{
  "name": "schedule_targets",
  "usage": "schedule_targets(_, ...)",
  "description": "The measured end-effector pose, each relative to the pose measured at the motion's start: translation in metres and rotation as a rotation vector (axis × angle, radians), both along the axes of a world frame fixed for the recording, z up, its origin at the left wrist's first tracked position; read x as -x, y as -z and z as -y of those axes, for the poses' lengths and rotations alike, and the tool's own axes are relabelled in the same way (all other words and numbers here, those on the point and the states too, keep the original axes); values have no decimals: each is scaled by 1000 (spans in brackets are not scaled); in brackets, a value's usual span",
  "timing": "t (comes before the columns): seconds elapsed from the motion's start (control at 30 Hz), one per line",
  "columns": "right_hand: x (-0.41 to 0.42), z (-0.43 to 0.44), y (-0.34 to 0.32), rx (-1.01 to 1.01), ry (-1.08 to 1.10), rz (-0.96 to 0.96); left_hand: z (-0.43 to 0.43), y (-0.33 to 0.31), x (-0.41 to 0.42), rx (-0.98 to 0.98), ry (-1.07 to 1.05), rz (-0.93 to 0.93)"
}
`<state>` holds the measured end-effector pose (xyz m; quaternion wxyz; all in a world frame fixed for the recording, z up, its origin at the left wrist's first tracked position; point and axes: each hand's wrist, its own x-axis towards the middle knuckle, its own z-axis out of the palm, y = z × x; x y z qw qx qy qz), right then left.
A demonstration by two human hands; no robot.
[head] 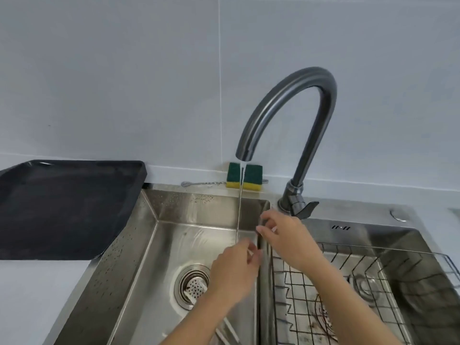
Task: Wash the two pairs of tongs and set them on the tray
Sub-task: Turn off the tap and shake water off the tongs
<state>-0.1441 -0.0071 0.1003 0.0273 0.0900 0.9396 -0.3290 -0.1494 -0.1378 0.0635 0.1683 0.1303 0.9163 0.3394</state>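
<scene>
My left hand (234,265) and my right hand (286,237) meet over the divider between the two sink basins, under a thin stream of water. Both close their fingers on a slim metal piece (260,241), blurred, which looks like one pair of tongs. The stream lands at my left hand's fingers. A second pair of tongs (227,331) lies on the floor of the left basin (174,232), partly hidden under my left forearm. The black tray (62,207) sits on the counter to the left of the sink, with nothing on it.
The curved grey faucet (286,108) is running, its lever (307,209) beside my right hand. A green and yellow sponge (251,176) and a thin metal utensil (199,183) lie behind the sink. A wire rack (348,282) fills the right basin. A drain strainer (194,287) sits in the left basin.
</scene>
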Motion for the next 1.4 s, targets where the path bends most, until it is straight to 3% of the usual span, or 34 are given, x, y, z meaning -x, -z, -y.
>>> schedule_targets(0.17,-11,-35,-25,18,313,-261,-53,-26,6,-350,38,-177)
schedule_targets(0.3,-9,-61,-16,8,418,-212,-91,-22,24,-450,27,-159)
schedule_targets(0.47,-2,-72,2,65,382,-133,-115,-9,39,-419,82,-131)
schedule_targets(0.83,11,-75,9,197,396,-231,-120,-4,48,-510,74,-142)
schedule_targets(1.4,19,-80,12,268,418,-237,-122,-10,54,-469,65,-177)
